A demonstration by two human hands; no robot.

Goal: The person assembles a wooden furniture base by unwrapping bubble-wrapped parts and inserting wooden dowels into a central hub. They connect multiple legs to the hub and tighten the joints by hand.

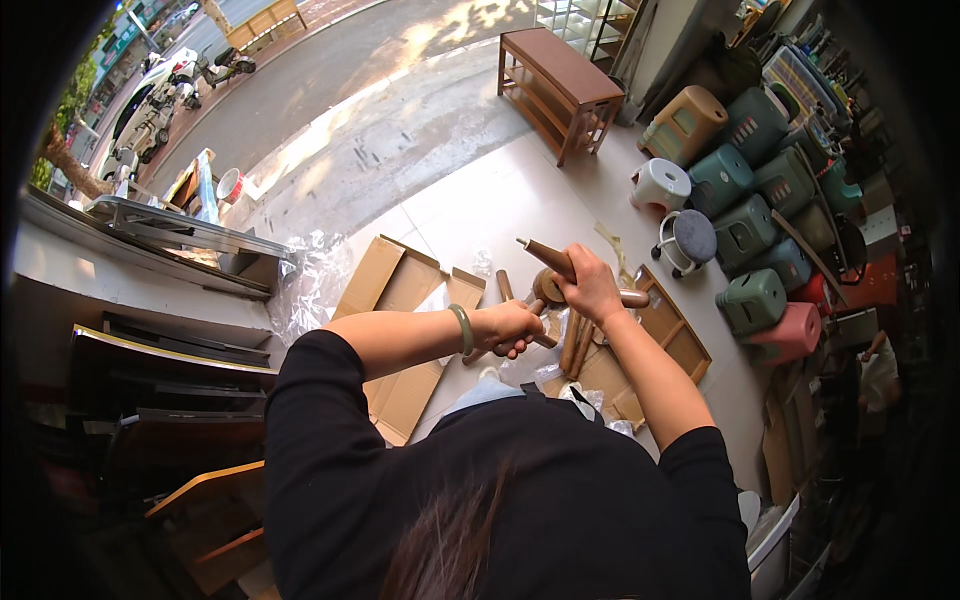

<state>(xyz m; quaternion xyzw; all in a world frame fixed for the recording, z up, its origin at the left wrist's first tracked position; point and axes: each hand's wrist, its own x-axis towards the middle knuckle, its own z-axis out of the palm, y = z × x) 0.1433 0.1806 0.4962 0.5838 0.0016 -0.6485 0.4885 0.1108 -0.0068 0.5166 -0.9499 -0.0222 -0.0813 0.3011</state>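
My right hand [590,287] is closed around a brown tapered wooden pole [545,257], whose far end carries a small metal tip. The pole meets a round wooden hub [547,288] with several wooden legs [502,284] spreading from it. My left hand [510,327], below a green bangle [463,328], wraps its fingers around a part of this legged base, mostly hidden by the hand. More loose brown wooden poles [574,345] lie on the floor just below my right hand.
Opened cardboard [385,300] and clear plastic wrap [312,280] lie to the left, a brown wooden frame [678,325] to the right. Plastic stools [745,225] are stacked along the right, near a round wheeled stool [690,238]. A brown shelf bench [560,75] stands ahead.
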